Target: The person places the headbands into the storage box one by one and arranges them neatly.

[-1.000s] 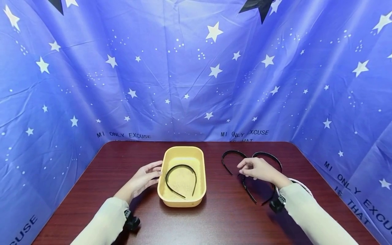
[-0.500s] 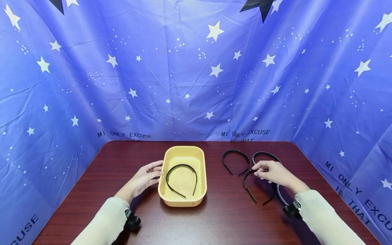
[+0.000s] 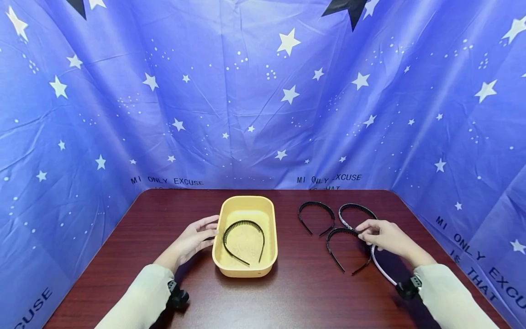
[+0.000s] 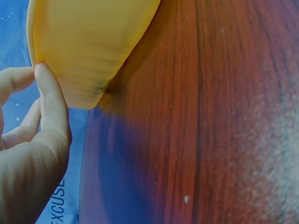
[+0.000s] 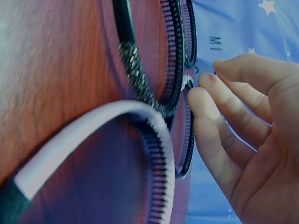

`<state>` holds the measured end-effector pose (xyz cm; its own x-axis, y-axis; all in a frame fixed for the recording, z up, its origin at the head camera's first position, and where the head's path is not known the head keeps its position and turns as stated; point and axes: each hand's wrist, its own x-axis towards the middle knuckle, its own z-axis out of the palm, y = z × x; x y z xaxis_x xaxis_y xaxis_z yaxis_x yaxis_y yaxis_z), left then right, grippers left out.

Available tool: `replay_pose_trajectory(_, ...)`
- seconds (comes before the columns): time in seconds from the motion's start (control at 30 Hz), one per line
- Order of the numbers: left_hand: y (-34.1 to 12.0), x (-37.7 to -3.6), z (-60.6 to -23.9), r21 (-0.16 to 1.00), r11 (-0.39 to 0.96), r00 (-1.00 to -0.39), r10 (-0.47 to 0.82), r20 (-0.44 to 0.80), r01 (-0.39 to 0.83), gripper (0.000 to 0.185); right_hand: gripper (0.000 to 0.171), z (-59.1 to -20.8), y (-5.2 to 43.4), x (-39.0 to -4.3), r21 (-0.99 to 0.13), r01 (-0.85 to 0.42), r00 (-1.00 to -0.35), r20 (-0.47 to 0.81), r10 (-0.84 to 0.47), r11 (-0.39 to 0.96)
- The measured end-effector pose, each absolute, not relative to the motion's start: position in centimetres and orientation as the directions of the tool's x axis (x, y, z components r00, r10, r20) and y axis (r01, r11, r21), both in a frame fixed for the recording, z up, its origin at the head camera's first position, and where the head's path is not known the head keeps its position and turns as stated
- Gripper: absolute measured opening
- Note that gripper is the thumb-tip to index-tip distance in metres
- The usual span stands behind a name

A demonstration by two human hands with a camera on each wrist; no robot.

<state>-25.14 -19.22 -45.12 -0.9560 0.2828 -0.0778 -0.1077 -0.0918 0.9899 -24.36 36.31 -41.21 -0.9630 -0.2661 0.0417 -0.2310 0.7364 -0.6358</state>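
Table [image 3: 287, 292], fingers [image 3: 363, 227] perhaps on headband [image 3: 347, 232]

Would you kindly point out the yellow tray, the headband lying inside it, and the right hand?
yellow tray [image 3: 245, 271], head view, near wall.
headband in the tray [image 3: 242, 223], head view, top of its arch.
right hand [image 3: 386, 237], head view, back of the hand.

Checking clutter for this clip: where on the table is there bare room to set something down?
Bare table lies left of the left hand, and along the near edge below the yellow tray. The strip between tray and headbands is narrow. Crowded around the right hand.
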Motion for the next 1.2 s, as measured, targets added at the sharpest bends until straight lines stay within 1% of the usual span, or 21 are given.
replay_pose_trajectory(0.33, -19.2, -25.1, -45.1, 0.989, -0.098, -0.956, 0.285, -0.075, -0.107, 0.062, 0.029, -41.9, 38.0, -23.8, -0.660, -0.189, -0.973, 0.026, -0.230, 0.727)
replay_pose_trajectory(0.67, -19.2, -25.1, -45.2, 0.989, -0.101, -0.957, 0.279, -0.077, -0.108, 0.063, 0.025, -43.2, 38.4, -23.9, -0.663, -0.158, -0.982, 0.026, -0.188, 0.732)
replay_pose_trajectory(0.9, -19.2, -25.1, -45.2, 0.988, -0.107, -0.957, 0.281, -0.074, -0.108, 0.062, 0.021, -43.7, 38.3, -24.1, -0.626, -0.172, -0.982, 0.051, -0.181, 0.761)
replay_pose_trajectory(1.2, -19.2, -25.1, -45.3, 0.989, -0.102, -0.957, 0.280, -0.076, -0.109, 0.063, 0.020, -44.4, 38.0, -24.6, -0.588, -0.141, -0.990, 0.057, -0.133, 0.797)
